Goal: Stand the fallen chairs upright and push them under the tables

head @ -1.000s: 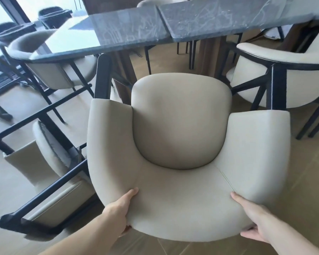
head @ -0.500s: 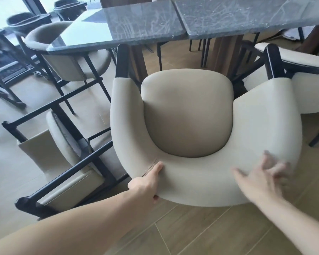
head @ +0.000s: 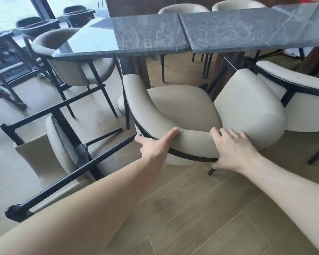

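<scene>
The upright chair [head: 182, 107] is sliding nearer than a second ago, its front now meeting the tabletop's [head: 155, 34] near edge. The left hand [head: 155, 148] is pinching the backrest [head: 193, 142], thumb on top, while the right hand [head: 232, 150], back after letting go, is curling over it. A fallen chair [head: 61, 142] is still lying on its side to the left.

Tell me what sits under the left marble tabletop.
Under the tabletop: its wooden pedestal, the held chair's black front post, and legs of a far chair. The top hides that chair's seat.

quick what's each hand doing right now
left hand: holding the chair backrest, thumb over its top
right hand: holding the same backrest, fingers over the top, thumb underneath
</scene>
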### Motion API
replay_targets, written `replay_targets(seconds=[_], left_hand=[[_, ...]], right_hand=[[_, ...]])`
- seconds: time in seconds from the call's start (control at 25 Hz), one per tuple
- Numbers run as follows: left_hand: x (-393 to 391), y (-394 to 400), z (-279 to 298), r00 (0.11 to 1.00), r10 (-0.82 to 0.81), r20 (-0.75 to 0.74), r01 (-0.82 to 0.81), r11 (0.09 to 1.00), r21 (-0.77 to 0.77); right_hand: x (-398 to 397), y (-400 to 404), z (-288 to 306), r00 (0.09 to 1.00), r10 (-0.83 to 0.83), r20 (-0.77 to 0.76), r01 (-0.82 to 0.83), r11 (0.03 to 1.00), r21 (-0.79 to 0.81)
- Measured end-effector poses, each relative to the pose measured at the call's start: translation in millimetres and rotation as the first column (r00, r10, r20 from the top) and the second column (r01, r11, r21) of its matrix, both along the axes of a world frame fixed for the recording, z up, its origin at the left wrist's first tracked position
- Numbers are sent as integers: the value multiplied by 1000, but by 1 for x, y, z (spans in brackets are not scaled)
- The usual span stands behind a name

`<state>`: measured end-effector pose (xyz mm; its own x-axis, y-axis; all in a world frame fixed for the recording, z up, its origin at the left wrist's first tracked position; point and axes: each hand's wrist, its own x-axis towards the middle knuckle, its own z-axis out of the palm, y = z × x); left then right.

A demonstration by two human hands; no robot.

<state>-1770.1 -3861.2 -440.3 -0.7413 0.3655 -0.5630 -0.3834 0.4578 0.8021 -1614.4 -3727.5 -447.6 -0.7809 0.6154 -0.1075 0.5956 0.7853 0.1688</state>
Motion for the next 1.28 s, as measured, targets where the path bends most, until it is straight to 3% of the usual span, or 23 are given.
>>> replay_targets(seconds=[0.08,0.24,0.32,0.4,0.48,0.68,0.88,1.04,1.28], left_hand=[[-12,11,3,999,-20,34,18,998,54],[-10,32,-2,998,53,-26,-55,992,-117],[-44,36,-3,975,203,-89,-202,979,22],[-103,44,1,949,309,65,-315,916,248],[-144,55,5,955,249,162,-288,908,304],[-159,81,9,978,201,50,-207,941,269],[-151,113,21,977,208,-55,-190,953,237],[-149,135,30,978,208,-27,-199,962,184],[-149,156,31,967,253,42,-256,945,203]], right_hand=[[-3,17,8,1000,21,24,-21,1000,13],[-4,37,9,997,79,12,-80,997,16],[-3,43,15,994,104,28,-103,994,-37],[-6,55,24,995,100,20,-96,987,-127],[-10,69,35,997,79,20,-72,971,-226],[-28,108,49,990,115,82,-89,958,-272],[-35,151,49,971,237,23,-220,929,-298],[-52,195,62,951,309,19,-283,891,-357],[-49,215,59,924,383,9,-366,889,-277]])
